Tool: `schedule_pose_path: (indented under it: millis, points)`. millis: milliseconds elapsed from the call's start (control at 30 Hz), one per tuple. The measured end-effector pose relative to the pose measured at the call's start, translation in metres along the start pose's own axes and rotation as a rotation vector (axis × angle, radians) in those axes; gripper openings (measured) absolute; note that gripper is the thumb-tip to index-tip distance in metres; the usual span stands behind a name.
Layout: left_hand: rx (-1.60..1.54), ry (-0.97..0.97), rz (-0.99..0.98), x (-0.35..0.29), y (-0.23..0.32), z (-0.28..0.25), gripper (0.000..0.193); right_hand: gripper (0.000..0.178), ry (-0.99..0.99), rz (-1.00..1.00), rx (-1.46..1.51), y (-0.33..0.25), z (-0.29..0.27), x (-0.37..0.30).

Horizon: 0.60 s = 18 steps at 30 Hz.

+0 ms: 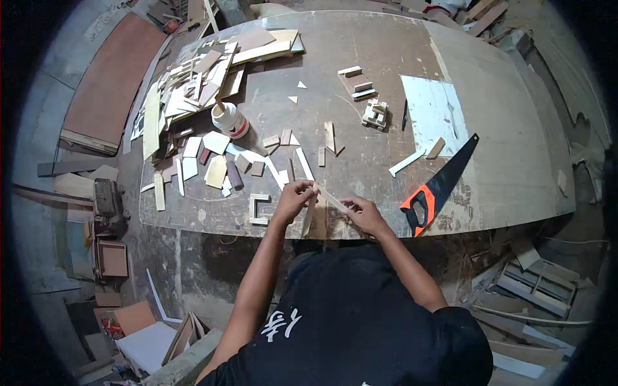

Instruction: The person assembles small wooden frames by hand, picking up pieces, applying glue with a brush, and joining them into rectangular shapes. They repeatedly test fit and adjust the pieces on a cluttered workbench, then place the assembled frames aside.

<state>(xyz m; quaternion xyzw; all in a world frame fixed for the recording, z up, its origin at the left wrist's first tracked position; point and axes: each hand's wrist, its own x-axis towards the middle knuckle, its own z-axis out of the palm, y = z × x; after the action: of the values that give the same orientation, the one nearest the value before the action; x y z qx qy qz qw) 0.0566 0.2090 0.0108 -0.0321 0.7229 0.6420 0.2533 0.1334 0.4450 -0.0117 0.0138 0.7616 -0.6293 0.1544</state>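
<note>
Thin wooden strip (331, 199) held over the near edge of the workbench (386, 58): left hand (295, 196) pinching one end, right hand (364, 215) pinching the other. Likely risks: snapping if flexed, dropping off the edge. Handsaw (441, 186) lying near right elbow, blade exposed; could be knocked.

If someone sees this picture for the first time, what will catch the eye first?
Probably the handsaw with its orange and black handle, lying at the right on the workbench. Next, both hands, left hand and right hand, holding a thin wood strip at the near edge. A heap of wood offcuts fills the far left.
</note>
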Motion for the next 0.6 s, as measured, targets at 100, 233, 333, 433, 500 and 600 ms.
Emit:
schedule_pose_path:
  millis: [100, 233, 333, 433, 500, 600]
  points:
    - [0.026, -0.004, -0.007, 0.001, 0.007, 0.0, 0.021, 0.032, -0.007, -0.011, 0.068, 0.003, -0.001, 0.0]
    - [0.065, -0.015, -0.005, 0.003, 0.007, 0.0, 0.022, 0.034, -0.029, 0.011, 0.114, 0.011, -0.002, 0.0]
    - [0.09, -0.025, -0.009, 0.004, 0.008, 0.001, 0.022, 0.035, -0.051, 0.066, 0.14, 0.015, -0.003, -0.002]
    - [0.11, -0.046, 0.028, 0.004, 0.008, 0.0, 0.025, 0.034, -0.076, 0.087, 0.106, 0.004, -0.009, -0.006]
    - [0.081, -0.043, 0.065, 0.003, 0.011, 0.002, 0.026, 0.034, -0.097, 0.108, 0.088, -0.005, -0.016, -0.008]
    - [0.117, -0.053, 0.078, 0.002, 0.021, 0.005, 0.027, 0.033, -0.056, -0.064, 0.021, 0.0, -0.017, -0.005]
